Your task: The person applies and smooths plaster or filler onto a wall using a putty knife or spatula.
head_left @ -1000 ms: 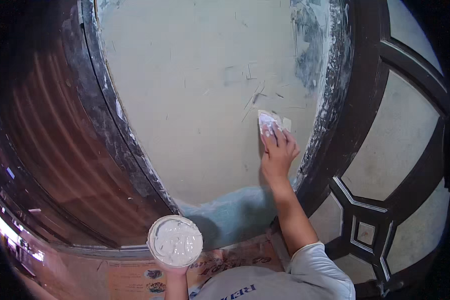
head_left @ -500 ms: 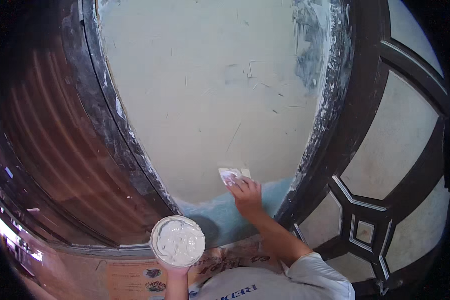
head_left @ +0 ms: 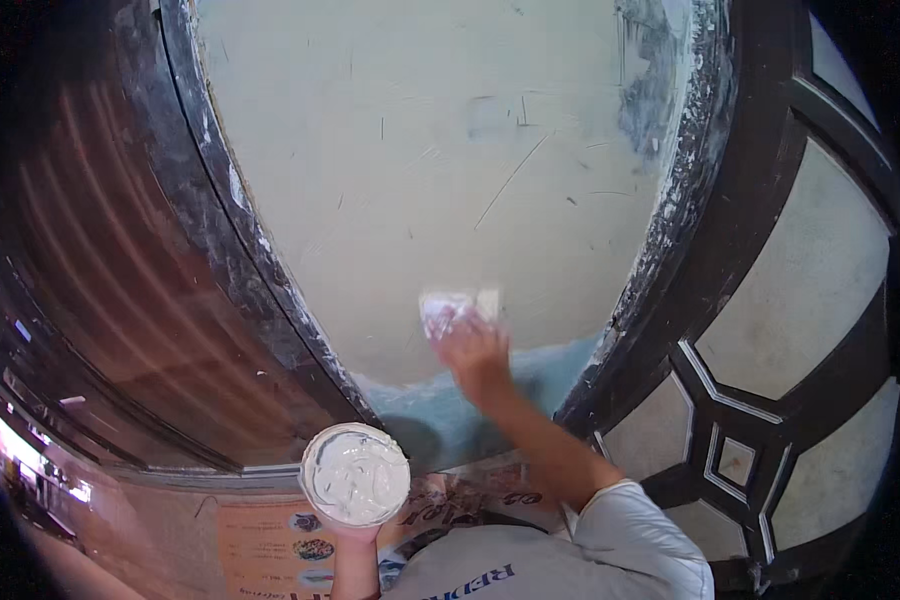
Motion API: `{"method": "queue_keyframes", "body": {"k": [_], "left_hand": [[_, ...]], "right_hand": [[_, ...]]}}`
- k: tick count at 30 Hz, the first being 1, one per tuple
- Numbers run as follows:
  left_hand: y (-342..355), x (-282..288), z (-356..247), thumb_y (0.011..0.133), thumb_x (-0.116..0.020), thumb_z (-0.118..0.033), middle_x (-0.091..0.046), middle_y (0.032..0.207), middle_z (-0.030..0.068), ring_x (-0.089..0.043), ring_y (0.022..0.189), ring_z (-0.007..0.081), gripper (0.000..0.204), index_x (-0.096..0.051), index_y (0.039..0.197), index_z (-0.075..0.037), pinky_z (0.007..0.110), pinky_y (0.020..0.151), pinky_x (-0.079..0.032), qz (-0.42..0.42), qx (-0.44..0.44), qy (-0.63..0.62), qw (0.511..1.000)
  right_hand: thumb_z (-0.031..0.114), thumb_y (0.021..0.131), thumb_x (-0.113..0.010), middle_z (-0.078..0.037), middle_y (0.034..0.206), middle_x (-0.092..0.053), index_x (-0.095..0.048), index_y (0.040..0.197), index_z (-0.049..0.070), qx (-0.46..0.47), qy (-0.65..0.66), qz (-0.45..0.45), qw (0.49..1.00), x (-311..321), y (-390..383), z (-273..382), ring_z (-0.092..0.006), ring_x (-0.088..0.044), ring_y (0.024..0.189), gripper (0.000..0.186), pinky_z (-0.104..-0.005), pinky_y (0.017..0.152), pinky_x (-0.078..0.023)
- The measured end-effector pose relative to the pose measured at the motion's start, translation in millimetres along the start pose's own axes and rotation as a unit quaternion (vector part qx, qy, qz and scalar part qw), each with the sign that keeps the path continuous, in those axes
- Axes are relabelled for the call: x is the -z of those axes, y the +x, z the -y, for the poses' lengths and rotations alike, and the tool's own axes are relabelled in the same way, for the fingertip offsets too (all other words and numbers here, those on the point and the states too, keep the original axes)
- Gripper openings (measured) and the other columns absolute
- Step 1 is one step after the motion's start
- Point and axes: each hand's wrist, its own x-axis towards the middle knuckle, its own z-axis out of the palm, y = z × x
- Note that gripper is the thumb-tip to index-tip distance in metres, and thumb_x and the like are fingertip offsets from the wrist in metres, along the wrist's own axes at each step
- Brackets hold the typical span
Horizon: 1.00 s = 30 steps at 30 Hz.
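Note:
My left hand [head_left: 351, 536] grips a round white tub [head_left: 305, 478] from below, near the lower edge of the view; its fingers are mostly hidden under it. Thick white paste [head_left: 358, 478], like filler, lies in the tub with a swirled surface. My right hand [head_left: 475, 352] is closed around a flat, paste-smeared spreader [head_left: 446, 305] and presses it to the pale wall panel [head_left: 390, 240]. Motion blurs both this hand and the blade. Below the hand, a blue-green strip [head_left: 450, 415] runs along the panel's bottom.
Dark, paste-spattered frames border the panel on the left [head_left: 260, 255] and right [head_left: 660, 240]. A reddish-brown ribbed panel [head_left: 120, 260] stands at far left, and a dark lattice with pale insets [head_left: 790, 270] at right. A printed orange sheet [head_left: 260, 545] covers the floor below.
My right hand has moved up and slightly left over the panel with the spreader. The tub stays in my left hand at nearly the same place. The whole view has shifted slightly.

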Motion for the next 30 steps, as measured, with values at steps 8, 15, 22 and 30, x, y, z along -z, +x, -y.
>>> {"method": "queue_keyframes", "body": {"k": [8, 15, 22, 30], "left_hand": [[-6, 11, -19, 0.091, -0.039, -0.062, -0.042, 0.147, 0.0113, -0.04, 0.133, 0.0373, 0.07, -0.043, 0.142, -0.013, 0.056, 0.111, -0.03, -0.018, -0.029, -0.021, 0.999], [-7, 24, -38, 0.092, -0.038, -0.061, -0.045, 0.144, 0.0116, -0.043, 0.131, 0.0362, 0.069, -0.046, 0.14, -0.011, 0.055, 0.11, -0.032, -0.023, -0.042, 0.03, 0.998], [-3, 39, -59, 0.093, -0.038, -0.059, -0.047, 0.142, 0.0127, -0.044, 0.13, 0.0359, 0.067, -0.048, 0.138, -0.011, 0.055, 0.109, -0.034, -0.035, -0.021, 0.024, 0.999], [4, 39, -81, 0.096, -0.037, -0.049, -0.044, 0.145, 0.0127, -0.042, 0.132, 0.0362, 0.059, -0.046, 0.139, -0.01, 0.055, 0.111, -0.032, -0.023, -0.008, 0.053, 0.998]], "right_hand": [[0.007, 0.078, -0.058, -0.009, 0.114, -0.065, -0.067, 0.111, 0.015, -0.024, 0.186, 0.112, 0.976, 3, -51, 13, -0.0294, -0.059, 0.108, 0.035, -0.0453, 0.087, -0.045], [0.006, 0.079, -0.058, -0.007, 0.136, -0.053, -0.062, 0.125, 0.023, -0.086, 0.034, -0.111, 0.99, 56, 73, 19, -0.0364, -0.044, 0.128, 0.049, -0.0592, 0.103, -0.027], [0.016, 0.083, -0.06, -0.005, 0.141, -0.048, -0.052, 0.133, 0.025, 0.019, 0.151, 0.153, 0.976, -73, -115, 105, -0.0325, -0.043, 0.131, 0.051, -0.0632, 0.102, -0.03], [0.011, 0.076, -0.065, -0.005, 0.132, -0.055, -0.058, 0.127, 0.023, 0.005, 0.169, 0.102, 0.98, 10, -35, 99, -0.0297, -0.05, 0.121, 0.053, -0.0524, 0.095, -0.037]]}}
